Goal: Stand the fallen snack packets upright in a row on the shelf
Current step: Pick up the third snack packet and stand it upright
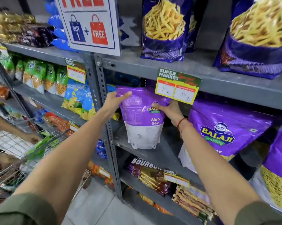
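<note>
Purple snack packet [142, 117]: upright at left end of grey middle shelf [154, 153], base touching the board, pinched at top corner by left hand [115, 103], gripped at right edge by right hand [169, 111]. Judged light, soft, crinkly, slippery; best held high at both edges. Printed "Balaji", "Aloo Sev"; price tag [177, 86] "Super Market"; neighbouring packet [223, 132] "Balaji Wafers".

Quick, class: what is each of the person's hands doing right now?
Left hand: closed on the top corner of the purple Aloo Sev packet.
Right hand: closed on the same packet's right edge.
</note>
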{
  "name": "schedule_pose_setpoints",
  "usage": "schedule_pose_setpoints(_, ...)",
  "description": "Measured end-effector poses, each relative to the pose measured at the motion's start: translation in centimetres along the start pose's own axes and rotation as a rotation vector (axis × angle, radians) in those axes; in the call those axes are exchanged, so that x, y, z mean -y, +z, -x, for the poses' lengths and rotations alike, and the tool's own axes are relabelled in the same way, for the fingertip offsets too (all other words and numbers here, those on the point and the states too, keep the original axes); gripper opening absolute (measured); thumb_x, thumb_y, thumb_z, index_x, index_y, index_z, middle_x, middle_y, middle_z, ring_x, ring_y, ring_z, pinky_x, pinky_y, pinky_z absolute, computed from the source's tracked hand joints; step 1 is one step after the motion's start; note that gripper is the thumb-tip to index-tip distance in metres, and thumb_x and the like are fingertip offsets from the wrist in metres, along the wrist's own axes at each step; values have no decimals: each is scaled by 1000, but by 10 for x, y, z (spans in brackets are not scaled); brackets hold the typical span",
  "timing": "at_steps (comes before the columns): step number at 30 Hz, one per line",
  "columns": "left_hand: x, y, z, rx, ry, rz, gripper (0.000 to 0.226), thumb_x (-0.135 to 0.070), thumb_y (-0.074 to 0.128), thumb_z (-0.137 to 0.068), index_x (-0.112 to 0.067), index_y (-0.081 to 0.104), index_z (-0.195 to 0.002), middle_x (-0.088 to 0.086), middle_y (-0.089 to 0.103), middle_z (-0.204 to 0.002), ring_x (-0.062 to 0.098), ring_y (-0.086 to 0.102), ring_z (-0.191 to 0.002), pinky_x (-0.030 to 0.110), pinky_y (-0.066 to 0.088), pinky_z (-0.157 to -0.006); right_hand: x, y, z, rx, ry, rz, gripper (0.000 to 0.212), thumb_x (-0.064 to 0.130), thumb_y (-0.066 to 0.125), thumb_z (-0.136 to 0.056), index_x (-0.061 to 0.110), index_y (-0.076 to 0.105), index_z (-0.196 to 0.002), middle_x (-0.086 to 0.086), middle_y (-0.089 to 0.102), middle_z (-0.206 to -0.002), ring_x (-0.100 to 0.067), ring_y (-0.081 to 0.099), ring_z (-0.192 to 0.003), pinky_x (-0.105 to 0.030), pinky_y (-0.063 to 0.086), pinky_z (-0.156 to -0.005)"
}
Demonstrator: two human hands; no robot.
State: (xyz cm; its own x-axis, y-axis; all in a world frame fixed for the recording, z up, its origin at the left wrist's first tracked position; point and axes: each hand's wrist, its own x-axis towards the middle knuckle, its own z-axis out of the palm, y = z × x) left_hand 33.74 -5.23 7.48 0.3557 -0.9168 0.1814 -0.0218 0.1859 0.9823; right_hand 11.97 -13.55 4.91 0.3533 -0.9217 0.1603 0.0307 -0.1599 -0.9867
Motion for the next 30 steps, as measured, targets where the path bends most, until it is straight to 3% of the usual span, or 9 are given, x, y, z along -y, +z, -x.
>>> schedule_pose_setpoints(3, 1, -1, -5, 29, -2, -12, 6, -19, 71, -81, -20, 73, -76, -8, 77, -72, 6, 72, -68, 19, 56, -62, -3, -2, -1, -18, -27, -81, 25, 4, 78, -73, 16, 65, -91, -4, 72, -96, -5, 71, -73, -21, 58, -65)
schedule_pose_setpoints(7, 11, 2, 8, -44, 28, 37, 9, -20, 73, -81, -19, 72, -89, -9, 78, -80, 5, 72, -74, 17, 55, -65, -14, -4, 4, 17, -13, -142, 23, 6, 77, -76, 13, 67, -95, 13, 76, -76, -4, 72, -73, -17, 55, -61)
schedule_pose_setpoints(12, 60, 35, 61, -450, 55, -43, 31, -28, 67, -86, -9, 62, -110, 2, 67, -103, 7, 63, -88, 5, 47, -73, -47, -7, 20, 74, 82, -111, 23, 13, 78, -76, 18, 68, -96, 6, 75, -90, -6, 72, -79, -18, 55, -66)
schedule_pose_setpoints(14, 91, 53, 91, -558, 48, -159, 28, -22, 61, -89, -6, 59, -112, 14, 62, -109, 23, 61, -95, 17, 51, -82, -61, -5, 26, 98, 85, -56, 18, 15, 78, -76, 21, 71, -91, 1, 74, -96, -5, 71, -82, -19, 54, -74)
schedule_pose_setpoints(16, 118, 75, 117, -515, 23, -274, 30, -16, 59, -89, -5, 56, -117, 13, 54, -112, 32, 57, -104, 41, 49, -92, -70, -1, 31, 73, 76, -14, 13, 18, 78, -76, 22, 71, -87, 1, 73, -95, -6, 69, -84, -25, 54, -82)
schedule_pose_setpoints(18, 135, 98, 134, -363, 5, -366, 42, -16, 62, -86, -9, 50, -126, 9, 47, -124, 30, 51, -117, 48, 47, -96, -76, 5, 35, -8, 49, 25, 11, 25, 80, -75, 24, 71, -82, 6, 74, -90, -6, 69, -83, -27, 54, -82)
schedule_pose_setpoints(21, 142, 117, 139, -270, 31, -462, 64, -30, 71, -79, -17, 40, -134, 3, 39, -137, 24, 39, -132, 44, 43, -103, -78, 14, 48, -128, -7, 57, 16, 38, 81, -71, 29, 71, -78, 20, 73, -76, 5, 69, -77, -14, 52, -70)
schedule_pose_setpoints(25, 142, 106, 123, -230, 16, -510, 93, -30, 82, -65, -10, 32, -141, 13, 37, -139, 29, 36, -134, 40, 39, -107, -78, 24, 71, -144, -54, 60, 37, 58, 75, -66, 27, 72, -86, 11, 76, -85, -3, 69, -90, -23, 53, -85)
schedule_pose_setpoints(30, 145, 77, 100, -195, 14, -457, 98, -34, 86, -54, -12, 38, -137, 7, 44, -130, 18, 46, -123, 31, 41, -103, -85, 37, 89, -131, -96, 21, 33, 59, 55, -81, 31, 69, -91, 30, 71, -87, 13, 63, -87, -4, 43, -76)
